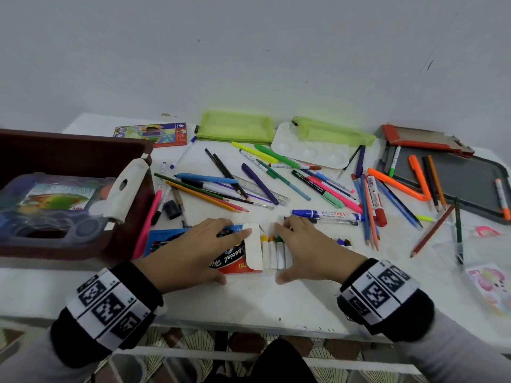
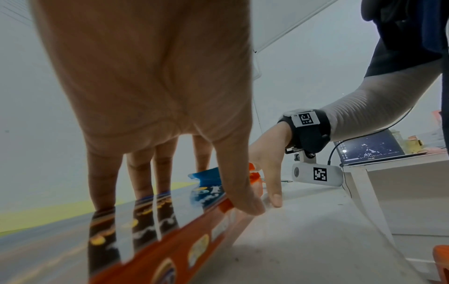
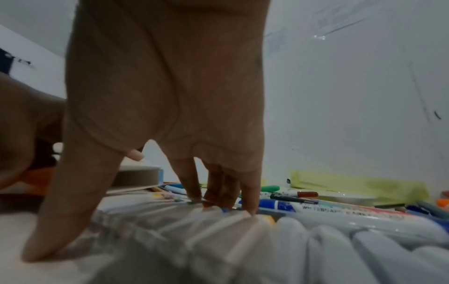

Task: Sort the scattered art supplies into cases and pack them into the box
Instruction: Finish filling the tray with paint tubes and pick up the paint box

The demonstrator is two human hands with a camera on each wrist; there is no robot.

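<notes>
The crayon box [image 1: 235, 258], a flat red and blue carton with its white end flap [image 1: 254, 244] folded open, lies at the near middle of the white surface [image 1: 276, 305]. A row of white-wrapped crayons [image 1: 273, 252] in a clear ribbed tray sticks out of its open end, yellow, brown and green tips pointing away from the person. The left hand [image 1: 199, 250] lies across the carton, fingers [image 2: 104, 184] straight on its top and the thumb against its near edge, pressing rather than wrapping it. The right hand [image 1: 307, 244] covers the tray from the other side, fingers [image 3: 189, 178] bent down onto the crayon tips and the thumb planted on the surface near the tray's near edge; whether it truly grips the tray cannot be told. Just beyond the right hand lies a blue whiteboard marker [image 1: 327, 215], and past it a loose scatter of coloured pencils, pens and markers with a clear ruler [image 1: 262, 189] among them. At the far edge sit two lime-green mesh pouches [image 1: 237, 128], a white paint palette [image 1: 309, 146] and a coloured-pencil pack [image 1: 152, 134]. To the left stands the dark brown box [image 1: 69, 150] with a clear plastic case [image 1: 55, 205] inside. To the right, a grey tray [image 1: 456, 175] carries orange markers and pencils.
</notes>
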